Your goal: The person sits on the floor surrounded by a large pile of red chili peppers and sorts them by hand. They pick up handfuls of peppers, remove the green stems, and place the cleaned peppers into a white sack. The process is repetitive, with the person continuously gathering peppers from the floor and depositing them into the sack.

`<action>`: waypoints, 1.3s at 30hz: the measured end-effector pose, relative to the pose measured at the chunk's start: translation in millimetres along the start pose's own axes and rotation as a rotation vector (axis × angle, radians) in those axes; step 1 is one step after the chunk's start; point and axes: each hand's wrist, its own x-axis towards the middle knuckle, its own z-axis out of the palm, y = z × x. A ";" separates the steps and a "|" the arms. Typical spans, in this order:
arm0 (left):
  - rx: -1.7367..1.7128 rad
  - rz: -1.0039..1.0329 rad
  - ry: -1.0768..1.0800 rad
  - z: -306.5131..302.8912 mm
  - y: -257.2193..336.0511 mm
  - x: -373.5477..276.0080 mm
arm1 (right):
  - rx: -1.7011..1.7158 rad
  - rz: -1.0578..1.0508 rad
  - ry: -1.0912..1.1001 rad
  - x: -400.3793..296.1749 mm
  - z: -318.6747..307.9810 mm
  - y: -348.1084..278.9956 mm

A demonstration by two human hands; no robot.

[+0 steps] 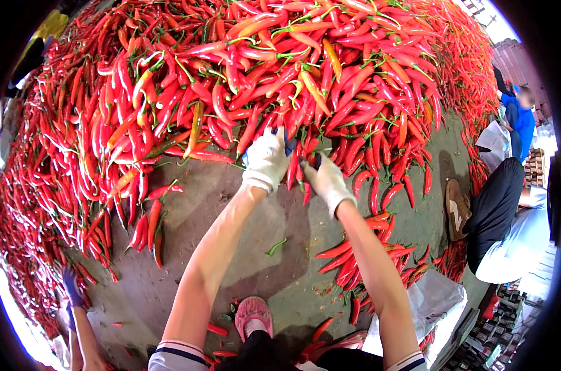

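A large heap of red chili peppers (pixel 243 83) spreads over the concrete floor (pixel 262 236) before me. My left hand (pixel 267 157), in a white knit glove with a dark blue palm, reaches into the heap's near edge with its fingers among the peppers. Just to its right, my right hand (pixel 327 180), gloved alike, has its fingers bent beside a few peppers (pixel 300 171) that lie between the two hands. Whether either hand grips a pepper is hidden. Below my right wrist lies a smaller pile of red peppers (pixel 347 259).
A white sack (pixel 436 301) stands at lower right. A seated person's brown shoe (pixel 457 208) rests at right, with another person in blue (pixel 524 123) beyond. Someone else's gloved hand (pixel 71 285) is at lower left. My pink shoe (pixel 254 315) stands near a loose green stem (pixel 277 246).
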 end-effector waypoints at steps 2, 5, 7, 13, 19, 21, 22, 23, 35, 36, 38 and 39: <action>-0.042 -0.024 -0.028 3.7 -1.9 -28.4 | -0.021 -0.101 0.011 -18.3 21.5 2.3; -0.135 -0.100 -0.055 -1.2 -5.4 -77.4 | -0.043 -0.233 0.035 -46.7 47.0 17.7; -0.260 -0.118 -0.113 0.3 -17.0 -104.8 | 0.114 -0.303 0.011 -65.2 72.2 40.5; -0.392 -0.141 -0.002 -37.3 -32.6 -162.6 | 0.574 -0.099 -0.293 -123.2 57.2 44.7; -0.394 -0.151 -0.181 -65.4 -31.7 -191.5 | -0.107 -0.481 0.160 -149.5 5.3 0.5; -0.435 -0.074 -0.335 -65.5 -20.1 -194.1 | -0.343 -0.744 0.206 -151.2 7.2 -5.4; -0.475 0.002 -0.358 -63.4 -14.4 -194.9 | -0.464 -0.821 0.190 -150.3 14.2 0.0; -0.513 0.079 -0.380 -61.6 -9.8 -195.6 | -0.501 -0.869 0.106 -150.8 14.7 -0.5; -0.145 -0.109 -0.233 -39.2 -38.5 -159.4 | 0.581 0.133 0.300 -138.7 6.5 73.6; -0.119 -0.136 -0.274 -36.8 -27.7 -160.7 | 0.658 0.144 0.262 -138.1 10.0 74.3; -0.074 -0.110 -0.241 -28.3 -21.4 -168.1 | 0.819 0.162 0.174 -136.3 19.5 74.1; -0.059 -0.083 -0.229 -24.3 -24.2 -172.7 | 0.845 0.188 0.120 -136.5 22.8 68.8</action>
